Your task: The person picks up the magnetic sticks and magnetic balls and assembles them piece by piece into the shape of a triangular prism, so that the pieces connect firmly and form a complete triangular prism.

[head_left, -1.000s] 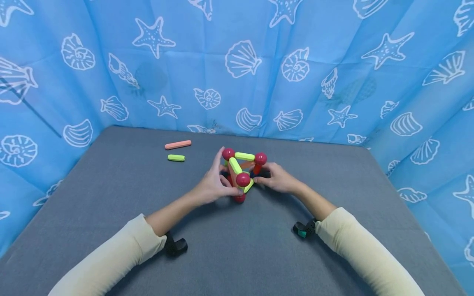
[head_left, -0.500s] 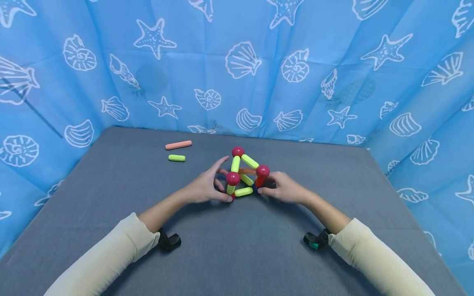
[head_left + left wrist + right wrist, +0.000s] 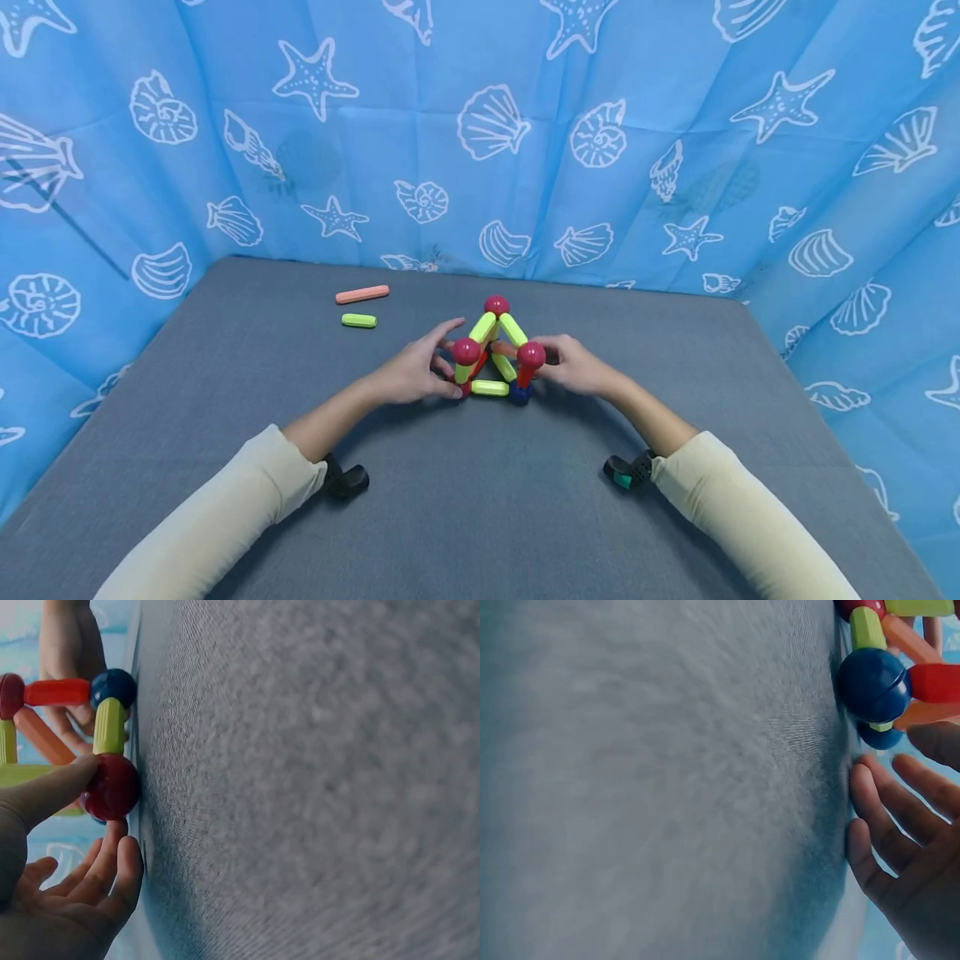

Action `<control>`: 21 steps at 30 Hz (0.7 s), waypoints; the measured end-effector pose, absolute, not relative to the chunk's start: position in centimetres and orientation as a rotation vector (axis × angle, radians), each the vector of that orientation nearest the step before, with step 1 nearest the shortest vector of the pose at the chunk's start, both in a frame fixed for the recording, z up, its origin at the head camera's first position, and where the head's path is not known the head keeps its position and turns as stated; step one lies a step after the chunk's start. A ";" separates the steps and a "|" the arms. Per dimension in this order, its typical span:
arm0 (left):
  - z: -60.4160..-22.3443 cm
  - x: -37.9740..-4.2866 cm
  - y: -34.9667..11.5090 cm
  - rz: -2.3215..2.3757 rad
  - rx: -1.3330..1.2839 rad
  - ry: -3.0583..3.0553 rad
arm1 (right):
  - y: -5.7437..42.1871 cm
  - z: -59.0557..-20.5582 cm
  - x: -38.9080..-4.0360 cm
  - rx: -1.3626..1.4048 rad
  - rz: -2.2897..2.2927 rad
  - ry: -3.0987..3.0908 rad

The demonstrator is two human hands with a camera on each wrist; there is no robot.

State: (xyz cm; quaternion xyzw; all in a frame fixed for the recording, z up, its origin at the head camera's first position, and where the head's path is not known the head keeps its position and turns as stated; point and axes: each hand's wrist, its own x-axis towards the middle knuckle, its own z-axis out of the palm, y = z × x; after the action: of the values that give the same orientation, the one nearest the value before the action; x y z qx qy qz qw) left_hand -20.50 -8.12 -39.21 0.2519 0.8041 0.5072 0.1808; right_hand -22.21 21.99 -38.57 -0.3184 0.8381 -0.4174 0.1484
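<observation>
A ball-and-rod frame (image 3: 490, 387) of magnetic-looking building pieces stands on the table between the two hands. Three red balls top it, joined by yellow-green rods. My left hand (image 3: 412, 371) pinches a lower red ball (image 3: 112, 787), thumb on one side and a fingertip on the other. On the opposite side, my right hand (image 3: 577, 365) is beside the frame with fingers loosely spread. In the right wrist view its thumb lies close to the front blue ball (image 3: 874, 684) and an upright red rod (image 3: 937, 682). Orange rods slant through the frame, partly hidden.
Loose on the grey table (image 3: 480, 508) at the back left lie a salmon rod (image 3: 362, 294) and a shorter yellow-green rod (image 3: 359, 320). A blue curtain (image 3: 420, 142) printed with shells and starfish hangs behind the table and along its sides.
The frame has been lowered and turned so a lower rod and the blue ball face front. The left hand has shifted slightly left; the right hand's fingers have loosened from the blue ball.
</observation>
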 end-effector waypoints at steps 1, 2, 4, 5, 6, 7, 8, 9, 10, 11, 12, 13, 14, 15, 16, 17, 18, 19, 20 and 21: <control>-39.2 -20.6 -8.1 1.433 0.705 2.274 | 21.8 -38.7 -22.5 -0.900 -1.214 2.420; -39.3 -20.7 -8.2 1.433 0.697 2.275 | 21.6 -38.7 -22.7 -0.884 -1.220 2.435; -39.4 -20.8 -8.2 1.432 0.678 2.274 | 21.3 -38.8 -23.0 -0.855 -1.229 2.449; -39.5 -20.8 -8.2 1.432 0.668 2.272 | 21.0 -38.8 -23.2 -0.837 -1.230 2.450; -39.5 -20.8 -8.2 1.433 0.665 2.268 | 20.8 -38.8 -23.3 -0.826 -1.229 2.454; -39.6 -20.8 -8.2 1.434 0.663 2.265 | 20.6 -38.8 -23.4 -0.820 -1.228 2.458; -39.6 -20.8 -8.2 1.436 0.663 2.263 | 20.3 -38.8 -23.6 -0.817 -1.219 2.466; -39.6 -20.8 -8.3 1.438 0.664 2.264 | 20.1 -38.8 -23.8 -0.817 -1.213 2.467; -39.6 -20.8 -8.3 1.441 0.667 2.261 | 19.9 -38.8 -23.9 -0.819 -1.213 2.461; -39.6 -20.8 -8.3 1.441 0.670 2.260 | 19.8 -38.8 -24.0 -0.820 -1.214 2.453; -39.5 -20.9 -8.4 1.436 0.681 2.258 | 19.6 -38.8 -24.2 -0.823 -1.211 2.445; -39.5 -21.0 -8.6 1.425 0.690 2.260 | 19.5 -38.8 -24.3 -0.819 -1.209 2.433; -39.4 -21.1 -8.8 1.410 0.707 2.257 | 19.5 -38.8 -24.4 -0.815 -1.207 2.417; -39.3 -21.3 -9.0 1.392 0.721 2.253 | 19.4 -38.8 -24.4 -0.815 -1.207 2.403; -39.1 -21.5 -9.4 1.373 0.737 2.251 | 19.4 -38.8 -24.5 -0.816 -1.208 2.391; -39.0 -21.8 -9.9 1.354 0.752 2.256 | 19.5 -38.8 -24.5 -0.815 -1.205 2.381; -38.9 -22.1 -10.4 1.338 0.768 2.270 | 19.5 -38.8 -24.6 -0.815 -1.202 2.371; -38.8 -22.5 -11.1 1.332 0.771 2.293 | 19.5 -38.7 -24.6 -0.817 -1.201 2.360; -38.7 -22.9 -11.8 1.339 0.763 2.322 | 19.4 -38.7 -24.6 -0.817 -1.203 2.351; -38.6 -23.4 -12.5 1.353 0.741 2.369 | 19.4 -38.7 -24.6 -0.814 -1.207 2.339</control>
State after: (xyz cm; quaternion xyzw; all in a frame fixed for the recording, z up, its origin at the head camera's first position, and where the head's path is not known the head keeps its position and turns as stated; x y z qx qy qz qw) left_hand -23.35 -12.52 -38.64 0.2588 0.8277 0.4728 0.1565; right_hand -24.60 19.40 -38.67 -0.2901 0.8331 -0.4299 0.1923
